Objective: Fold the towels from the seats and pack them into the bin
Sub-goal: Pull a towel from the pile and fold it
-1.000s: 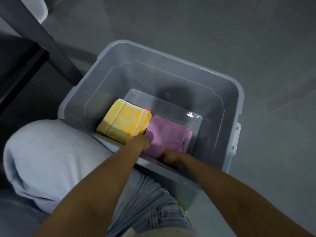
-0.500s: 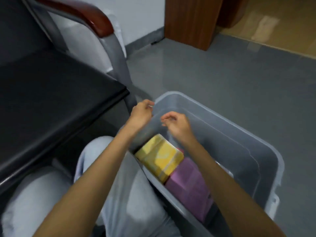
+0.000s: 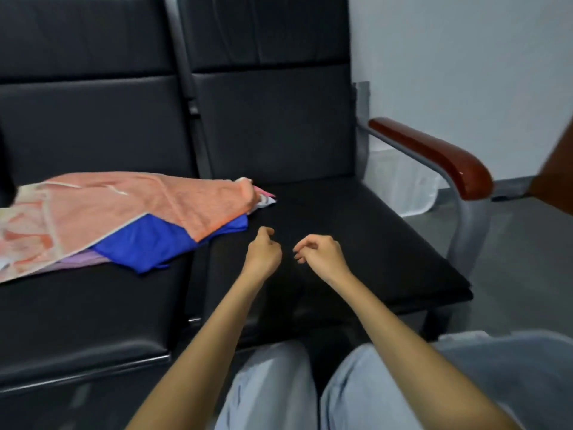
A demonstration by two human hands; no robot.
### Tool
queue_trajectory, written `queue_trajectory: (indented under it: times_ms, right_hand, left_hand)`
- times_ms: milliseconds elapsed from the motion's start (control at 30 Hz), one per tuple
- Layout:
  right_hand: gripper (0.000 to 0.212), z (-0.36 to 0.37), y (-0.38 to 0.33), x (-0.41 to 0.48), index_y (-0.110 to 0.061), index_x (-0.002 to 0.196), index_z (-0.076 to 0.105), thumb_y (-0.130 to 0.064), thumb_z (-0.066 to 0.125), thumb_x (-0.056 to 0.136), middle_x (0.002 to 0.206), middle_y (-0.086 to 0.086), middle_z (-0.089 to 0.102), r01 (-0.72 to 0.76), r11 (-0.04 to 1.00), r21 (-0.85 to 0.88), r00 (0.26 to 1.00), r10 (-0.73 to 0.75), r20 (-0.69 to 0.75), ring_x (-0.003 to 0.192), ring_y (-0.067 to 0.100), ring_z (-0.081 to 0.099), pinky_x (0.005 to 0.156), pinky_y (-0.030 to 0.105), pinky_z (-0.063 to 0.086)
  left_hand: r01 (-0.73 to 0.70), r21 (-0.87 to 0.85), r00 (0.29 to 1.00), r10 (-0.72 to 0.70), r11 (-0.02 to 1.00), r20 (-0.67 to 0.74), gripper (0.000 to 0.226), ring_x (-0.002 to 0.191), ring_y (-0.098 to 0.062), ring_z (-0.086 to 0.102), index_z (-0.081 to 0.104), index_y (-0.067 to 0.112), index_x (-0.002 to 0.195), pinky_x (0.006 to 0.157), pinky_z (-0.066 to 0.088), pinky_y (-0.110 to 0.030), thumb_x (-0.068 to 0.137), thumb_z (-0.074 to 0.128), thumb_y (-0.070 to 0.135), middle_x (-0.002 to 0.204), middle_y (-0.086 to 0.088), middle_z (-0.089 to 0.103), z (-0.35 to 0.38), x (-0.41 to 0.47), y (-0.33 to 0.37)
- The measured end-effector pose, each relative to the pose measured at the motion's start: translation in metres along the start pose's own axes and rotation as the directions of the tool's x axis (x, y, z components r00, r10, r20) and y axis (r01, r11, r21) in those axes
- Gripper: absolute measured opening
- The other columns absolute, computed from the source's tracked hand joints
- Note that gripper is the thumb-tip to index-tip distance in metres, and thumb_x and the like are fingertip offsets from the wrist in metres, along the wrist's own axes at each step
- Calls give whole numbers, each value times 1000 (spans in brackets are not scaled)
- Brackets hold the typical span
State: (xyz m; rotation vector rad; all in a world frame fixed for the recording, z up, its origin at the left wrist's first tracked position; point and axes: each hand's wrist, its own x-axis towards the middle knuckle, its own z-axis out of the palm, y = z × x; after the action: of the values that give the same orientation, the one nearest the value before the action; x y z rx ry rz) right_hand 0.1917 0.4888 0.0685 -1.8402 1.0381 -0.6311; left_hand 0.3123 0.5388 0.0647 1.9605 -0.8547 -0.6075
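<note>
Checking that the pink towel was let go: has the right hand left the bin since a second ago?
Yes. The right hand has come up out of the bin and now hangs empty over the black seat, up and left of the bin.

Light is soft, even and rather dim, with a cool grey cast; the white wall [image 3: 465, 41] in the upper right is brightest, while the black seats [image 3: 310, 125] show only faint sheen on their front edges. The whole frame is slightly smeared, worst at the right edge where a brown shape [image 3: 555, 181] streaks, and straight lines bow near the borders.
</note>
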Motion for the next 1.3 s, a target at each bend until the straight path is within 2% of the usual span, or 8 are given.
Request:
queue_trajectory:
  times_ms: [200, 333, 467, 633, 833, 1000, 1100, 1300]
  right_hand:
    - [28, 97, -41, 64, -29, 70, 63, -8, 50, 82, 104, 2, 68, -28, 996, -80, 968, 47, 248, 101, 19, 62, 94, 36, 50]
    - [25, 143, -51, 99, -20, 96, 64, -5, 53, 81, 113, 8, 63, -118, 993, -9, 945, 115, 305, 107, 21, 58, 95, 35, 49]
    - [29, 163, -57, 118, -9, 114, 59, -2, 49, 87, 102, 8, 58, -221, 971, 95, 927, 179, 329, 96, 17, 54, 80, 25, 46]
    - [41, 165, -57, 122, -12, 128, 45, 1, 45, 89, 110, 12, 57, -278, 933, 228, 935, 208, 288, 97, 16, 54, 72, 21, 48]
    - [74, 150, -60, 116, -30, 142, 33, 1, 61, 81, 138, -4, 28, 116, 974, 197, 991, -126, 40, 122, 18, 45, 90, 40, 53]
    - [47, 122, -71, 96, -18, 128, 50, 7, 50, 88, 107, -12, 55, 174, 894, 413, 974, -218, 60, 97, 9, 59, 75, 21, 55]
    - [35, 99, -59, 88, -15, 109, 69, -3, 48, 83, 100, 1, 71, 47, 905, 423, 996, -75, 50, 94, 17, 67, 87, 38, 56]
    - [24, 31, -25, 65, -13, 82, 70, -4, 50, 74, 82, 2, 65, -108, 781, 616, 943, 276, -185, 77, 16, 59, 74, 33, 50]
  left_hand:
    - [62, 360, 988, -6, 931, -154, 39, 121, -35, 48, 47, 0, 128, 99, 38, -37, 90, 41, 1, 131, -22, 49, -90, 65, -56]
    - [-90, 576, 992, 123, 813, -19, 49, 131, -31, 38, 39, 7, 138, 103, 37, -41, 90, 44, -1, 149, -11, 30, -125, 106, -92]
    - [-162, 759, 978, 205, 631, 38, 42, 119, -32, 40, 41, 12, 131, 82, 43, -37, 91, 53, 12, 137, -10, 33, -132, 131, -107]
    - [-168, 723, 929, 354, 670, -112, 16, 104, -30, 46, 54, 5, 103, 74, 34, -32, 95, 42, 9, 111, -14, 51, -137, 143, -92]
    - [-369, 293, 881, 433, 882, -192, 16, 64, -13, 46, 36, 14, 83, 53, 34, -19, 97, 42, 9, 71, 3, 49, -142, 116, -42]
    - [-450, 38, 886, 452, 892, -108, 20, 65, -1, 45, 45, 15, 82, 57, 30, -18, 101, 37, 19, 71, 10, 48, -122, 77, 0]
    - [-428, -48, 897, 418, 902, -145, 23, 65, 0, 45, 47, 12, 79, 60, 35, -13, 99, 42, 22, 71, 9, 49, -106, 65, -3]
    - [-470, 442, 877, 462, 764, 133, 51, 98, -16, 49, 49, 15, 113, 86, 44, -29, 79, 67, 47, 112, 0, 50, -69, 48, -57]
